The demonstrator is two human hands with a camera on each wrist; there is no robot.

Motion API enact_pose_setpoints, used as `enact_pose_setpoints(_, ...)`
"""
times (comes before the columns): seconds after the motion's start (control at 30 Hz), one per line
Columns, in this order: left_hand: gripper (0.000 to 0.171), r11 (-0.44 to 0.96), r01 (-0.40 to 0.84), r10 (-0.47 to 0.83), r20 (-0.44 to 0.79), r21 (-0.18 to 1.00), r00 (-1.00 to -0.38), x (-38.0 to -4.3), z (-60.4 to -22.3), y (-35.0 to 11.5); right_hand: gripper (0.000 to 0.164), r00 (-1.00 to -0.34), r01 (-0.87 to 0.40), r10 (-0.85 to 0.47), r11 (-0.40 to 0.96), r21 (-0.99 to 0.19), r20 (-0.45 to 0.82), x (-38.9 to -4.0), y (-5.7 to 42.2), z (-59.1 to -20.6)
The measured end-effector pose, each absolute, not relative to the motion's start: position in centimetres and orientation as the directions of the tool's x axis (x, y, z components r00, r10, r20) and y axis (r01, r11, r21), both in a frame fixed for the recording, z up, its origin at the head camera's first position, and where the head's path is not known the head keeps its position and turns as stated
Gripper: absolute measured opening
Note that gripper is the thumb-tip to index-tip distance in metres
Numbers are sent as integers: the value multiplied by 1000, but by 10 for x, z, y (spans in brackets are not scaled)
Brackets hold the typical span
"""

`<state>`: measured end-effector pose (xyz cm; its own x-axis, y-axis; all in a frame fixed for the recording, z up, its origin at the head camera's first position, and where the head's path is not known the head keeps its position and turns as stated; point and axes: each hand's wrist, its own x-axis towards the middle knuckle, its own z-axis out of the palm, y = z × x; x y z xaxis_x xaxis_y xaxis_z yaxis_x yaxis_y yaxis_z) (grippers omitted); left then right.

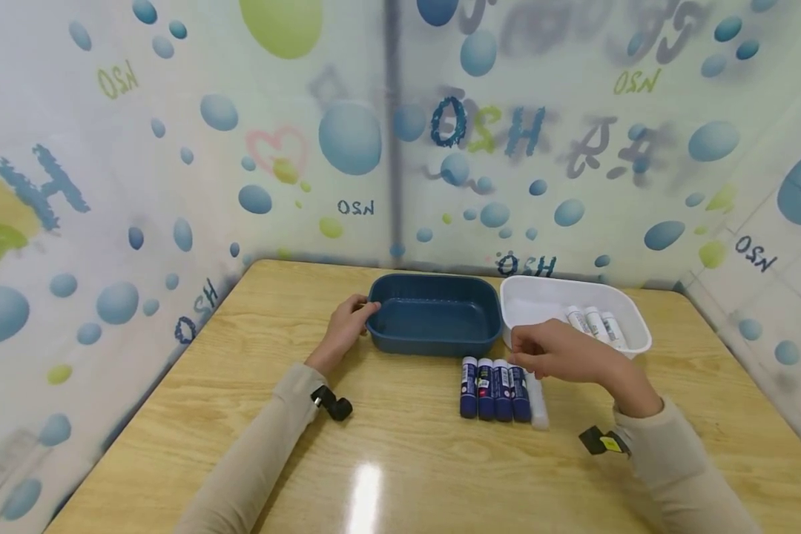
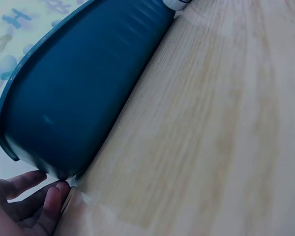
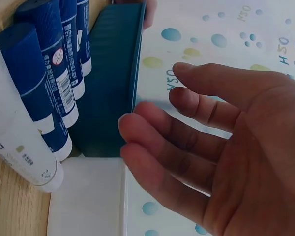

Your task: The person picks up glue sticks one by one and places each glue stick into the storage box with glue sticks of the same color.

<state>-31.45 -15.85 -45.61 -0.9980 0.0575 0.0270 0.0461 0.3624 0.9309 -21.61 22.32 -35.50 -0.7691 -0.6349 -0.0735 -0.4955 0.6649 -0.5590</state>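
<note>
At the left end of a dark blue plastic bin point(image 1: 434, 345), my left hand point(image 1: 342, 330) grips the rim with its thumb over the edge. Its fingers point(image 2: 53, 204) lie against the bin's outer end wall. My right hand point(image 1: 567, 352) hovers over the front of a white bin point(image 1: 641, 337), its fingers loosely bent and nothing in them. Below it, several blue glue sticks point(image 1: 485, 389) with white ends lie side by side on the table. A white glue stick point(image 3: 24, 132) lies at the right end of that row, partly hidden by my hand in the head view.
Three white glue sticks point(image 1: 595, 324) lie inside the white bin, towards its right. Both bins stand side by side at the back of the wooden table point(image 1: 294, 475). A patterned curtain point(image 1: 274, 245) hangs close behind the table.
</note>
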Motion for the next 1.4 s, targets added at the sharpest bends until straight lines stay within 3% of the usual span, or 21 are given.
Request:
enact_pose_setpoints(0.23,44,365,44,47,29,930,-998,-316,-453,-159,21,-741,-503,-664,646,-574,-98,-213,216,-355)
enact_pose_setpoints(0.8,44,362,54,52,38,931,-998,-316,-456,-157,10,-703,-515,-689,664,-543,-176,-211,205,-362)
enact_pose_setpoints(1.4,45,367,48,47,33,929,-998,-313,-453,-157,28,-681,-530,-701,671,-518,-212,-210,193,-370)
